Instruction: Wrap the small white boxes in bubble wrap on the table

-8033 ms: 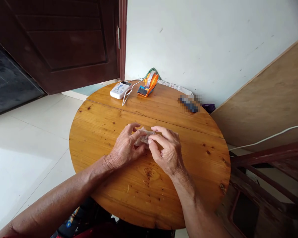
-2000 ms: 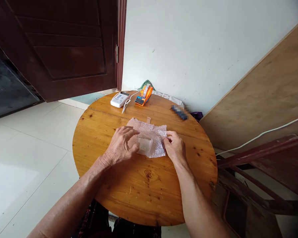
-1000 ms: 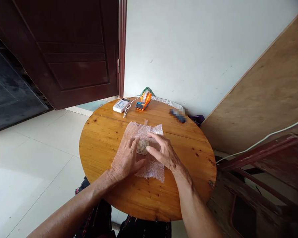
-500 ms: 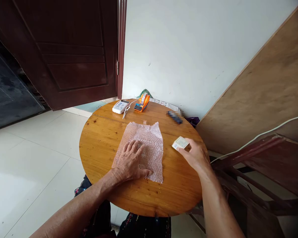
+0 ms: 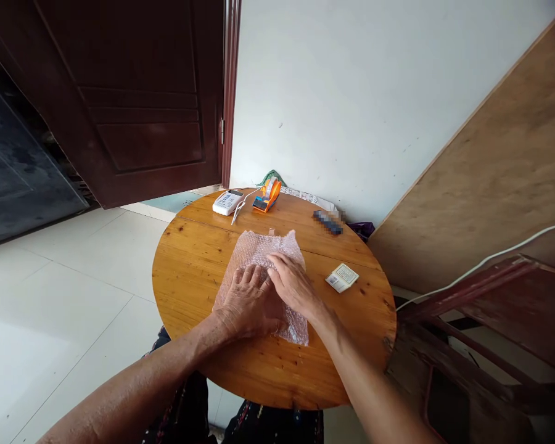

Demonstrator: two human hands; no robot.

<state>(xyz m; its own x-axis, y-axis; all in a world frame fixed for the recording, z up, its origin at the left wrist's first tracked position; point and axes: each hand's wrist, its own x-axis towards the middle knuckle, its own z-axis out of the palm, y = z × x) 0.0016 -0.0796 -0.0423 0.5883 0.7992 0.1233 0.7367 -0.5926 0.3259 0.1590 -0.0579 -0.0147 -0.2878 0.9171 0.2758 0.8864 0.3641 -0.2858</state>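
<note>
A sheet of pinkish bubble wrap lies flat on the round wooden table. My left hand rests palm down on its lower part, fingers spread. Just to the right, my right hand is over the wrap with its fingers stretched out and nothing in them; its fingertips come close to the left hand's. Whether the right hand presses on the wrap I cannot tell. A small printed card or folded leaflet lies on the table to the right of the wrap.
Toward the back of the table are an orange tape dispenser, a white box-shaped device with a cable, and a dark blurred object. Behind stands a white wall; a dark red door is at left, a wooden board at right.
My right hand has let go of the small card, leaving it on the table, and moved left over the bubble wrap. The left hand has stayed on the wrap.
</note>
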